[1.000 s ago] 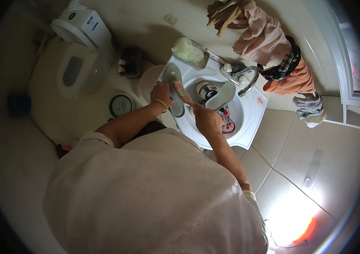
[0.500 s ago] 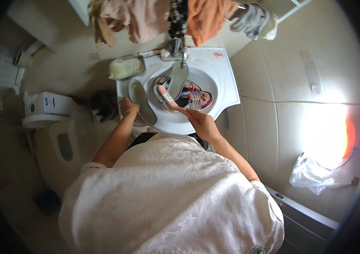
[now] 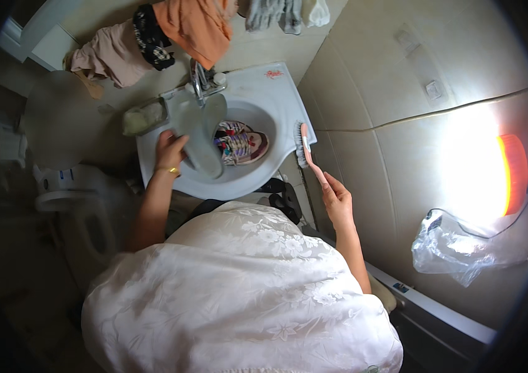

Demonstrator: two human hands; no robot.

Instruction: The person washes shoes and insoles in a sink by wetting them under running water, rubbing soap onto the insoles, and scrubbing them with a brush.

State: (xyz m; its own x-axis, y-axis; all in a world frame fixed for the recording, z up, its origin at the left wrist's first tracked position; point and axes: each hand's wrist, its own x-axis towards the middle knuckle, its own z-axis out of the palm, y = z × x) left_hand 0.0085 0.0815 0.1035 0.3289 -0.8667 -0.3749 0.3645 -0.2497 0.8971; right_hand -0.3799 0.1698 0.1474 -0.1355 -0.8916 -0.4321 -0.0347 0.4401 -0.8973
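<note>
A pink-handled scrub brush (image 3: 305, 146) is in my right hand (image 3: 337, 200), fingers closed round the end of its handle. Its bristles are by the right edge of the white washbasin (image 3: 282, 93). My left hand (image 3: 171, 152), slightly blurred, is over the basin's left rim with its fingers apart. Right beside it a pale grey-green insole (image 3: 205, 152) leans across the rim into the bowl; I cannot tell if the fingertips touch it. A second pale insole (image 3: 215, 107) lies under the faucet (image 3: 199, 87). In the bowl sits a multicoloured sneaker (image 3: 239, 143), partly hidden by the insole.
A tray with a pale lump (image 3: 145, 118) stands at the basin's left corner. Clothes (image 3: 195, 28) hang above the faucet. A toilet (image 3: 84, 205) is on the left; a bright lamp (image 3: 512, 177) and a clear plastic bag (image 3: 456, 245) are by the right wall.
My right hand has carried the brush away from the sneaker to the basin's right edge. The insole near my left hand has shifted toward the bowl, and that hand's fingers have spread. The view has turned.
</note>
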